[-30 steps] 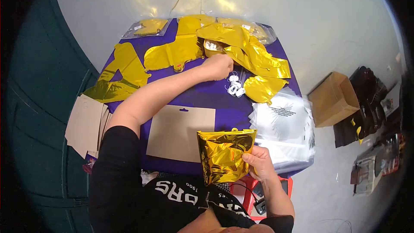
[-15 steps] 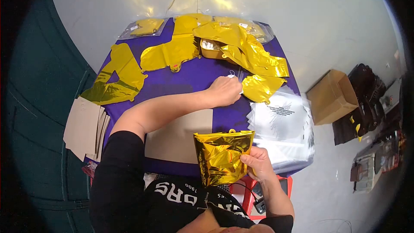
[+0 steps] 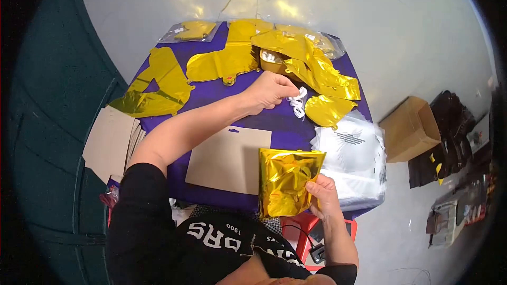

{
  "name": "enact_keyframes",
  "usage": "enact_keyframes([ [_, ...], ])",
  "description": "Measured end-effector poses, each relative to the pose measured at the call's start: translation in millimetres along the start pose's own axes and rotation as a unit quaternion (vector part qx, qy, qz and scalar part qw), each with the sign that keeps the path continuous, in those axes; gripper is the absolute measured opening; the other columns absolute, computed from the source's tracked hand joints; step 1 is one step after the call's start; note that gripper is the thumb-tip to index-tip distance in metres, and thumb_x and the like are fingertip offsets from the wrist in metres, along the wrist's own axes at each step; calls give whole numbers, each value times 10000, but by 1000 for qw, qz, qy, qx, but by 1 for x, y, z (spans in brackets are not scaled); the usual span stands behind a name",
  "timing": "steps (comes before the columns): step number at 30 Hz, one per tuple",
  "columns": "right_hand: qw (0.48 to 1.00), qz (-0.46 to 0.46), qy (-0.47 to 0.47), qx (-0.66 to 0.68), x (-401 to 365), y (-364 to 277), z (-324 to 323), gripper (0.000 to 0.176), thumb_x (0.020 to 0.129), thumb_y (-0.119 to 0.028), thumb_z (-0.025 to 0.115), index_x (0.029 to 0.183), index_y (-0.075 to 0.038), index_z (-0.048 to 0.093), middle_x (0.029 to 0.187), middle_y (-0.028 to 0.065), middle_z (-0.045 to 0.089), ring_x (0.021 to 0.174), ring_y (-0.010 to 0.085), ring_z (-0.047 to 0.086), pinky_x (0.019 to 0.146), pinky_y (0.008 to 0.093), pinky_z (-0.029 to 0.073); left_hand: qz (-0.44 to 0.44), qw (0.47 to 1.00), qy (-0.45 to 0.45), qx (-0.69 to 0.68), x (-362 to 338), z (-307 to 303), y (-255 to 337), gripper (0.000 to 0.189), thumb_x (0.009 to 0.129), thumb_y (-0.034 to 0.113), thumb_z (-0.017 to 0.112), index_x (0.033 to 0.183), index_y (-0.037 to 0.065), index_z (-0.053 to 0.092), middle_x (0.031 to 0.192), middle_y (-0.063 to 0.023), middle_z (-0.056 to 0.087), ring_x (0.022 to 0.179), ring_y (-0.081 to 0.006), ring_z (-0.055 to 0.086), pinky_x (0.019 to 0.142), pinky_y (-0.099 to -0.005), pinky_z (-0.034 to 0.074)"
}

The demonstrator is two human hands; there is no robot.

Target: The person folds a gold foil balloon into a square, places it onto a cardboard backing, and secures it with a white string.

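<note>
Between its thumb and fingers, my left hand point(image 3: 270, 93) pinches a small bundle of white string point(image 3: 299, 104), which hangs above the purple-covered table. My right hand point(image 3: 323, 192) grips the right edge of a folded gold foil balloon point(image 3: 286, 183) near the table's front edge. To the left of that balloon lies a beige card point(image 3: 227, 161) with a hanger slot. Beyond my left hand stands a yellow container point(image 3: 272, 66) with white contents, partly covered by gold foil balloons point(image 3: 322, 74). A rounded gold foil piece point(image 3: 328, 110) lies right of the string.
Clear printed plastic bags point(image 3: 348, 145) are stacked at the right, and beige cards point(image 3: 108, 137) at the left. Flat gold foil balloons point(image 3: 153, 89) lie along the table's far side, with bagged ones point(image 3: 191, 31) behind. On the floor at right stands a cardboard box point(image 3: 411, 129).
My left hand has risen away from me, and the white string bundle now dangles from it. My right hand has shifted slightly with the folded balloon. The whole view has moved a little.
</note>
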State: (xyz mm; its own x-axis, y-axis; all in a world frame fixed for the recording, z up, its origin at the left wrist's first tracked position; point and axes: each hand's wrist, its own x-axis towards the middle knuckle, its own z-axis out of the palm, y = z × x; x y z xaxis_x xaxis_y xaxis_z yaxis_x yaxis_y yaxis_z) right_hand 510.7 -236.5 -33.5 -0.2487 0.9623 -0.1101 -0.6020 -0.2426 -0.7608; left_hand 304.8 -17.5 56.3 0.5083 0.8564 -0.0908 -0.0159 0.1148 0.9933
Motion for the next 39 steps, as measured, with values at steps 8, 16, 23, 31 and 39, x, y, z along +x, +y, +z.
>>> enact_keyframes([
  [8, 997, -72, 41, -4, -1, -1, 10, 361, 881, -112, 677, 1191, 61, 611, 1105, 121, 690, 958, 204, 681, 868, 333, 548, -20, 999, 20, -29, -82, -27, 9, 96, 874, 143, 724, 885, 53, 690, 605, 62, 496, 459, -17, 335, 403, -195, 212],
  [16, 987, -137, 79, -26, -2, -2, 0, 423, 880, -111, 670, 1262, 31, 555, 1135, 102, 673, 983, 200, 673, 896, 330, 547, -28, 994, 14, 106, -162, -44, 10, 114, 849, 139, 699, 858, 27, 714, 633, 57, 560, 502, 0, 410, 441, -191, 278],
  [23, 981, -161, 78, -69, -4, -21, 11, 396, 887, -125, 679, 1234, 36, 578, 1114, 103, 686, 939, 181, 683, 860, 308, 552, 55, 922, 5, 383, -175, -48, -41, 156, 813, 172, 706, 848, 20, 722, 769, -97, 653, 714, -187, 643, 667, -326, 499],
  [31, 983, -88, 52, -151, 19, -28, 48, 291, 916, -86, 605, 1176, 44, 606, 1084, 94, 694, 904, 157, 676, 840, 279, 527, 193, 811, 95, 544, -201, -50, -75, 243, 833, 177, 656, 1031, 36, 663, 932, -153, 608, 905, -352, 622, 772, -433, 501],
  [39, 962, 62, -60, -261, 82, -31, 70, 153, 906, -52, 604, 1031, 31, 635, 908, 66, 694, 754, 127, 649, 706, 248, 510, 220, 768, 169, 577, -270, -64, -92, 193, 851, 90, 613, 994, -31, 656, 1068, -161, 634, 1094, -347, 555, 976, -458, 406],
])
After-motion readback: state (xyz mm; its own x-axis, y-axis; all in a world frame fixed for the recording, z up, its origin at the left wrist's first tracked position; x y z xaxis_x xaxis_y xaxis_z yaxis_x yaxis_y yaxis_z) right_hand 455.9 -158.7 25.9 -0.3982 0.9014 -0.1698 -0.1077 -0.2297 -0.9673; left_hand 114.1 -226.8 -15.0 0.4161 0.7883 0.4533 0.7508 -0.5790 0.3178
